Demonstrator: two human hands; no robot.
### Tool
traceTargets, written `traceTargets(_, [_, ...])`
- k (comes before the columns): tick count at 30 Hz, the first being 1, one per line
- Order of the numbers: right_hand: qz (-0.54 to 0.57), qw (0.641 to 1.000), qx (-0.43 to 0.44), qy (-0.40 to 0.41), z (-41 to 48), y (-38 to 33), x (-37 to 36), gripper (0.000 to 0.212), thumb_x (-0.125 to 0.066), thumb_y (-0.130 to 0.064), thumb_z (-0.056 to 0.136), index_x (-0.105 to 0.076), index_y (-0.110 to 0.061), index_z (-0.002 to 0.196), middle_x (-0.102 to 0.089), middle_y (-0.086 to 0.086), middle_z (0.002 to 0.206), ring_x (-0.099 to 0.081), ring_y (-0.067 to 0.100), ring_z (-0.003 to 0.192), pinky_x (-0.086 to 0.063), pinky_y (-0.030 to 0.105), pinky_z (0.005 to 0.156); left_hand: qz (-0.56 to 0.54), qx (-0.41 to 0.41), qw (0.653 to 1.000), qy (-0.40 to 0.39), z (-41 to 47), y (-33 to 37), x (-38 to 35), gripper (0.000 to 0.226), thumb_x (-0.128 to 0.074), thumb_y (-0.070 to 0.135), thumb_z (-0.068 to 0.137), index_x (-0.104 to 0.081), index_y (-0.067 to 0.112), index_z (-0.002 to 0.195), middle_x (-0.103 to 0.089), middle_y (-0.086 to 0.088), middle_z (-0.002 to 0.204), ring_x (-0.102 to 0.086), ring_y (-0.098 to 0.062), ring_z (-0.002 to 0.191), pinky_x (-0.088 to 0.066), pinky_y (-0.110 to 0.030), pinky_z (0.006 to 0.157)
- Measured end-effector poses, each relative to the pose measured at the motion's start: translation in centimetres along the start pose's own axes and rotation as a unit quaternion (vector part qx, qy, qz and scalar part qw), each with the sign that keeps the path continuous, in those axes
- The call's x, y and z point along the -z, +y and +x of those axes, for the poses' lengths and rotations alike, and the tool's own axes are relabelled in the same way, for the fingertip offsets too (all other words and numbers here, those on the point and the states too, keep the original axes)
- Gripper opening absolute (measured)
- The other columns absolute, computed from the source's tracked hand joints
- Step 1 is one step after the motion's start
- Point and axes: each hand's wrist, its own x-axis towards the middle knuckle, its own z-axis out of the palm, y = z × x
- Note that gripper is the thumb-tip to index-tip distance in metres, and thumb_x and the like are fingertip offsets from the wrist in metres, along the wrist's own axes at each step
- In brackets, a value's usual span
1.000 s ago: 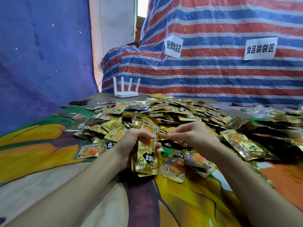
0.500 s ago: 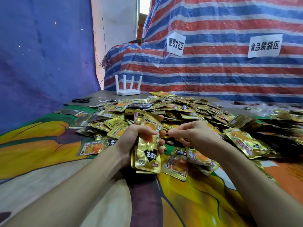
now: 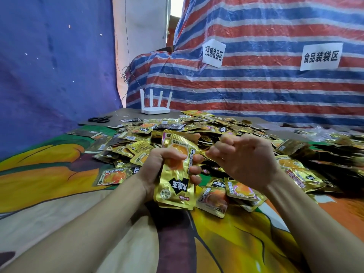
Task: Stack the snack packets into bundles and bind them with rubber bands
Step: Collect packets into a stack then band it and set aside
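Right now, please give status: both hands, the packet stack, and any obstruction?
Left hand grips stack of gold snack packets. Right hand pinches apparent rubber band at stack's edge. Loose packets heaped close behind both hands.

A white paper sign on the red, white and blue striped tarpaulin reads 捆绑食品区; a second white paper sign to its right reads 食品装袋区. The gold foil snack packet gripped in the left hand bears, upside down, white characters 大 and 王 with a blurred one between, on a black burst; the packets' smaller print is too fine to read.
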Motion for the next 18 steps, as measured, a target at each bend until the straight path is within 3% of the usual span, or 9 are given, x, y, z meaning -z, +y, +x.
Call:
traceTargets(3, [0.031, 0.999, 0.033, 0.023, 0.2, 0.2, -0.4, 0.031, -0.051, -0.007, 0.083, -0.078, -0.010, 0.096, -0.052, -0.007, 0.063, -0.047, 0.007, 0.049, -0.055, 0.025, 0.064, -0.009, -0.012, 1.000, -0.005, 0.0, 0.1, -0.3, 0.024, -0.059, 0.010, 0.073, -0.054, 0.003, 0.096, -0.046, -0.009, 0.083, -0.049, -0.020, 0.074, -0.043, -0.030, 0.073])
traceTargets(6, [-0.050, 0.998, 0.007, 0.049, 0.6, 0.8, -0.7, 0.041, -0.068, -0.004, 0.080, -0.077, -0.022, 0.116, -0.074, -0.003, 0.093, -0.048, 0.002, 0.042, -0.049, 0.017, 0.046, -0.008, -0.019, 1.000, 0.000, 0.1, -0.3, -0.4, 0.022, -0.054, 0.007, 0.077, -0.054, 0.004, 0.098, -0.049, -0.008, 0.086, -0.049, -0.018, 0.075, -0.043, -0.030, 0.073])
traceTargets(8, [-0.135, 0.987, 0.000, 0.083, 0.7, 1.2, -1.0, 0.043, -0.069, -0.004, 0.080, -0.075, -0.024, 0.118, -0.076, 0.007, 0.108, -0.060, 0.008, 0.050, -0.051, 0.018, 0.046, -0.010, -0.038, 0.999, 0.033, 0.5, -0.4, 0.0, 0.027, -0.053, 0.004, 0.076, -0.055, 0.004, 0.102, -0.053, -0.010, 0.087, -0.051, -0.020, 0.072, -0.046, -0.032, 0.070])
traceTargets(11, [-0.274, 0.951, 0.009, 0.143, 0.8, 1.9, -1.3, 0.055, -0.077, -0.013, 0.073, -0.067, -0.017, 0.127, -0.077, 0.011, 0.108, -0.074, 0.023, 0.066, -0.057, 0.027, 0.052, 0.049, -0.045, 0.978, 0.197, 1.0, -0.3, 0.6, 0.036, -0.057, 0.003, 0.070, -0.054, 0.005, 0.105, -0.056, -0.013, 0.081, -0.054, -0.025, 0.067, -0.047, -0.036, 0.070])
traceTargets(15, [-0.345, 0.920, 0.006, 0.183, 1.0, 2.8, -1.9, 0.045, -0.083, -0.010, 0.079, -0.070, -0.016, 0.122, -0.074, 0.011, 0.114, -0.077, 0.028, 0.089, -0.063, 0.039, 0.063, 0.052, -0.112, 0.913, 0.390, 1.5, -0.4, 1.0, 0.009, -0.056, 0.005, 0.082, -0.065, 0.004, 0.080, -0.061, -0.011, 0.068, -0.056, -0.024, 0.059, -0.050, -0.034, 0.065])
traceTargets(18, [-0.370, 0.912, -0.007, 0.176, 1.5, 4.2, -2.8, 0.038, -0.087, -0.013, 0.077, -0.072, -0.014, 0.111, -0.071, 0.010, 0.116, -0.075, 0.021, 0.098, -0.064, 0.040, 0.069, 0.037, -0.225, 0.856, 0.463, 1.8, 0.0, 1.1, 0.033, -0.069, 0.008, 0.084, -0.070, 0.012, 0.052, -0.067, -0.007, 0.063, -0.063, -0.026, 0.062, -0.055, -0.039, 0.070])
